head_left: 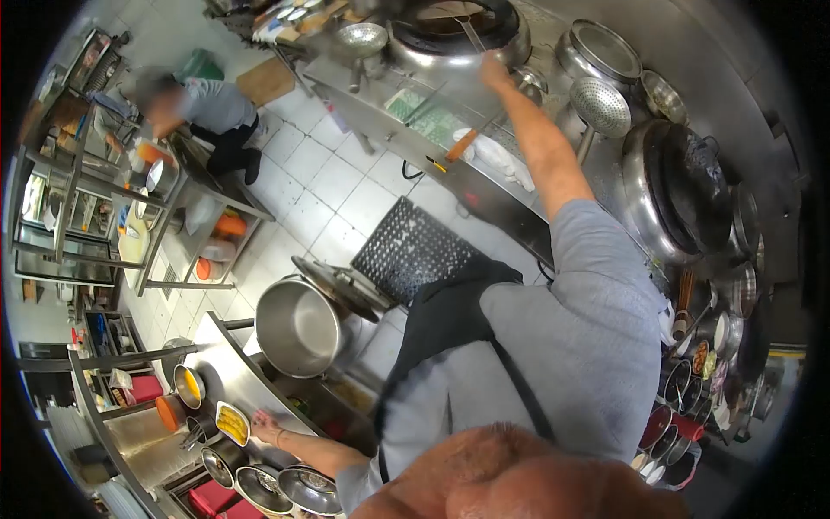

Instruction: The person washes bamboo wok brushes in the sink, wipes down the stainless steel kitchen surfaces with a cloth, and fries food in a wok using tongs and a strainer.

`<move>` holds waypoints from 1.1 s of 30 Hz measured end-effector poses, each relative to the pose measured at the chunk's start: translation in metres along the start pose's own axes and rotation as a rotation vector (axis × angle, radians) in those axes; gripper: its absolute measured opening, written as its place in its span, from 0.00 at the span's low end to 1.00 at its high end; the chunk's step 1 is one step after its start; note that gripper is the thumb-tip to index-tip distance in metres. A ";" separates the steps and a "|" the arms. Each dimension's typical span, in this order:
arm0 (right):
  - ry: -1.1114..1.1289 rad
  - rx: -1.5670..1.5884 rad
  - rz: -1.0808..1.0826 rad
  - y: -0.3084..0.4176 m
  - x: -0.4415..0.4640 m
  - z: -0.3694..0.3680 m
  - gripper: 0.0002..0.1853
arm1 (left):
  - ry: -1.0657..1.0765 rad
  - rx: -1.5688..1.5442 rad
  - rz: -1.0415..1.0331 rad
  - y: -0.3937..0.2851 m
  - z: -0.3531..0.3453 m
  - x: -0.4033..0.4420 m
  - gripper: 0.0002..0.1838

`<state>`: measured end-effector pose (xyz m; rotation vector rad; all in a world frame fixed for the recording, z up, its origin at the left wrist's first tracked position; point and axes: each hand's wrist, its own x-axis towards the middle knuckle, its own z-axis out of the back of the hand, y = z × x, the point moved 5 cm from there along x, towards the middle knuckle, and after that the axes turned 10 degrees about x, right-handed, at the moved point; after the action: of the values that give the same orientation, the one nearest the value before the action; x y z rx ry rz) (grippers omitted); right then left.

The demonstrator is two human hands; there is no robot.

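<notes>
My right hand (497, 73) reaches over the stove, closed around the metal handle of a cooking utensil (471, 33). The utensil's far end reaches into a dark wok (417, 40) at the top of the view; its shape there is unclear. Down at the lower left, my left hand (266, 429) is beside the rim of a white dish (247, 420) of yellow food (230, 424). Its fingers look apart, and I cannot tell whether they touch the dish. A wooden handle (462, 144) and a folded white cloth (497, 158) lie on the stove's front ledge near my right forearm.
A perforated ladle (600, 108) and a second wok (692, 186) are farther along the stove. A large steel pot (298, 329) stands low beside a black floor mat (411, 246). Several lidded pans (309, 490) line the lower shelf. Another person (212, 112) bends by the racks.
</notes>
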<state>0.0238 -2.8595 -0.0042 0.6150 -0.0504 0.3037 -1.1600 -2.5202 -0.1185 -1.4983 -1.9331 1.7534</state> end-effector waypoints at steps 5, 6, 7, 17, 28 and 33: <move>0.022 0.100 0.002 -0.006 -0.035 0.017 0.22 | 0.012 0.121 -0.008 0.050 0.002 -0.084 0.20; 0.028 0.086 0.036 -0.010 -0.033 0.016 0.19 | 0.006 0.151 0.004 0.065 0.003 -0.093 0.19; 0.034 0.071 0.069 -0.015 -0.031 0.017 0.17 | 0.038 0.172 0.013 0.081 0.001 -0.102 0.17; -0.361 0.549 0.011 -0.057 -0.133 0.059 0.09 | 0.338 0.616 0.097 0.227 -0.030 -0.263 0.09; -0.287 0.277 0.039 -0.102 -0.279 0.053 0.32 | 0.358 1.050 0.059 0.287 0.000 -0.379 0.10; -0.004 0.110 -0.060 -0.086 -0.281 0.052 0.36 | 0.365 1.057 -0.005 0.276 0.005 -0.352 0.08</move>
<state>-0.2163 -3.0304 -0.0485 0.7245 -0.0195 0.2483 -0.8337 -2.8218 -0.1703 -1.2227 -0.6059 1.8268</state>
